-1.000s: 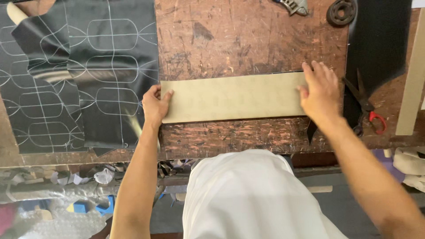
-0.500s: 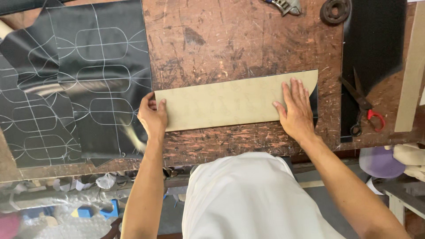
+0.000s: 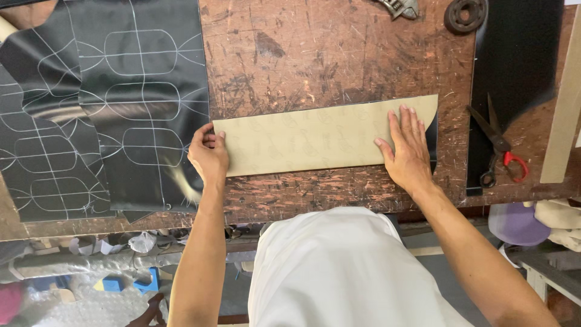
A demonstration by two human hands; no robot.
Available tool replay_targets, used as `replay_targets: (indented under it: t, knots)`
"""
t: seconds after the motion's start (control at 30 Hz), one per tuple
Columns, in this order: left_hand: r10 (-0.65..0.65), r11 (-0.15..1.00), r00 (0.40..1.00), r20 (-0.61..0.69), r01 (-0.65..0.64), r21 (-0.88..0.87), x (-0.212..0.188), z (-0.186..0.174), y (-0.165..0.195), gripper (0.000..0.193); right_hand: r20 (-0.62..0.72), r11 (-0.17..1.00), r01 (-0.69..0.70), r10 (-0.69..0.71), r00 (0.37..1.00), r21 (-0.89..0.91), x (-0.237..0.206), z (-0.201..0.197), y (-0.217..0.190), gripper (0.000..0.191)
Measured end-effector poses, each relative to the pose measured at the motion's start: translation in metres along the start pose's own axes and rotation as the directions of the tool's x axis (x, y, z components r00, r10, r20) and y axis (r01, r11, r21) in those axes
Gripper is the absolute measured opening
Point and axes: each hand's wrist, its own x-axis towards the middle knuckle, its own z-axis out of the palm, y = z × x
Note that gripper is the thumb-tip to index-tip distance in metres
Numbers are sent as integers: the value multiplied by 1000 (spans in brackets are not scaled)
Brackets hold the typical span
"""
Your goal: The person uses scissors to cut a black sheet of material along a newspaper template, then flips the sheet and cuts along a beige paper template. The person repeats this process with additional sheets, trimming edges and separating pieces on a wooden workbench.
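Left hand [image 3: 209,154]: fingers curled, pinching the left short edge of the tan pattern strip [image 3: 308,140].
Right hand [image 3: 408,151]: flat, fingers together, palm pressing down on the strip near its right, rounded end.
Strip, place: flat on the scarred wooden table [image 3: 339,54], middle of the near half; a sliver of dark sheet showing under its right end.
Strip, long axis: left to right, right end tilted slightly away from the body; rounded end pointing right toward the scissors [image 3: 497,145].
Step in hand: likely squaring and pinning the strip in place.
Next move, by judgement: steady downward pressure from both hands, no sliding.
Left of the strip: black sheet with chalk outlines [image 3: 109,115], touching the left hand's side.
Right of the strip: scissors with red handle, lying on a black sheet [image 3: 520,60].
Beyond the strip: wrench [image 3: 399,7] and metal ring [image 3: 466,14] at the far table edge.
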Motion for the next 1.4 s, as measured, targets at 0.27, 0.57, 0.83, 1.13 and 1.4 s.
replay_targets:
  t: [0.27,0.57,0.83,1.13,1.4]
  knots:
    - [7,1000,1000,-16,-7,-3,-1,3,1,27,-8,1000,1,-1,1000,25,0,0,2,68]
    - [-16,1000,1000,-25,16,3,-3,2,6,27,-7,999,-2,2,1000,33,1,1,4,70]
    - [-11,1000,999,-43,9,-27,-3,3,7,27,24,1000,-30,30,999,1,1,3,2,72]
    - [2,1000,998,-59,-2,3,-2,4,6,27,29,999,-33,33,999,2,1,6,4,73]
    - [487,789,871,-72,-402,465,-26,21,35,49,-11,1000,-6,5,1000,-20,0,8,6,72]
